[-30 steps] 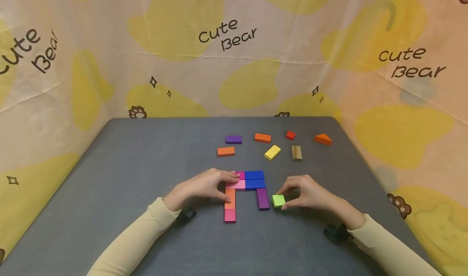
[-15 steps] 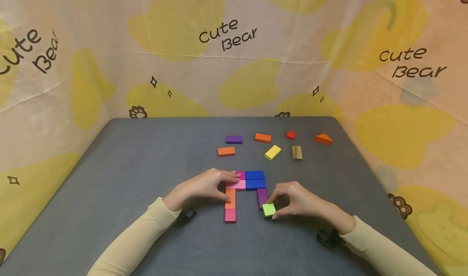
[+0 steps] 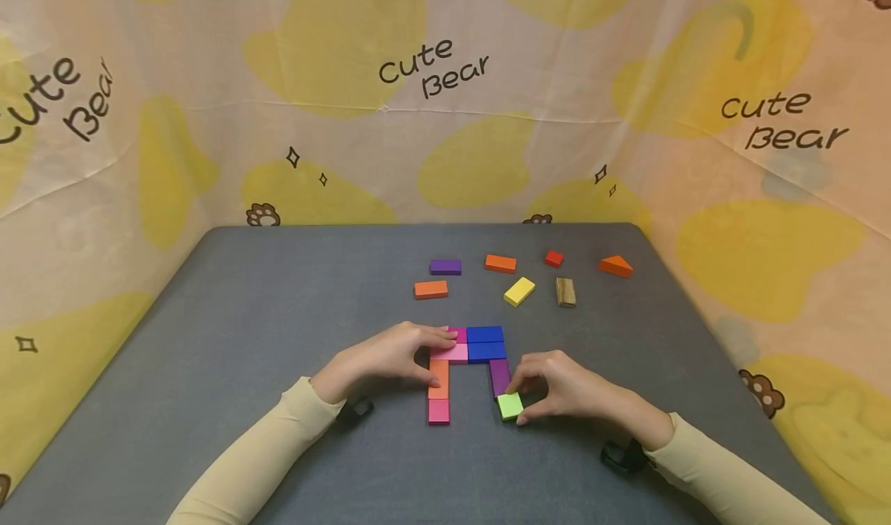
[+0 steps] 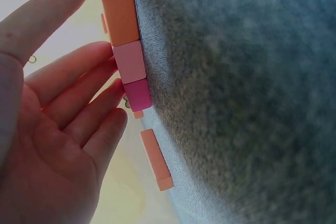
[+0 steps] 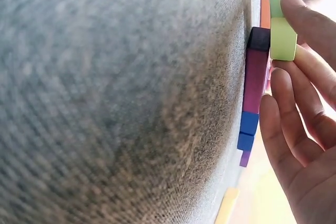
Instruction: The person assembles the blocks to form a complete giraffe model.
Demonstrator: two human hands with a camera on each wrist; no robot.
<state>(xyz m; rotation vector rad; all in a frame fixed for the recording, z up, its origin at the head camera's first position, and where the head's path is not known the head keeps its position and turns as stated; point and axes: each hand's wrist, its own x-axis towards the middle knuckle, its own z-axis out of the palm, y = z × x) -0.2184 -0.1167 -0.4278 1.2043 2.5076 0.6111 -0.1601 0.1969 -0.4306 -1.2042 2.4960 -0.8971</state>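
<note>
The grip of the right hand (image 3: 562, 386) pinches the light green block (image 3: 510, 407) just above the table (image 3: 313, 463), at the near end of the purple block (image 3: 498, 373). It seems best to square its edge to that end and lower it gently, without a nudge. The left grip (image 3: 391, 352), relaxed, fingertips touching the light pink block (image 3: 459, 353), should only steady.

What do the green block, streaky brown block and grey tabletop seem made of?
Green block: probably painted wood, though plastic is possible; smooth, evenly coloured faces and slightly rounded corners. Streaky brown block: likely unpainted wood, given its grain-like streaks. Grey tabletop: apparently covered in matte woven fabric, from the fine ribbed texture.
</note>
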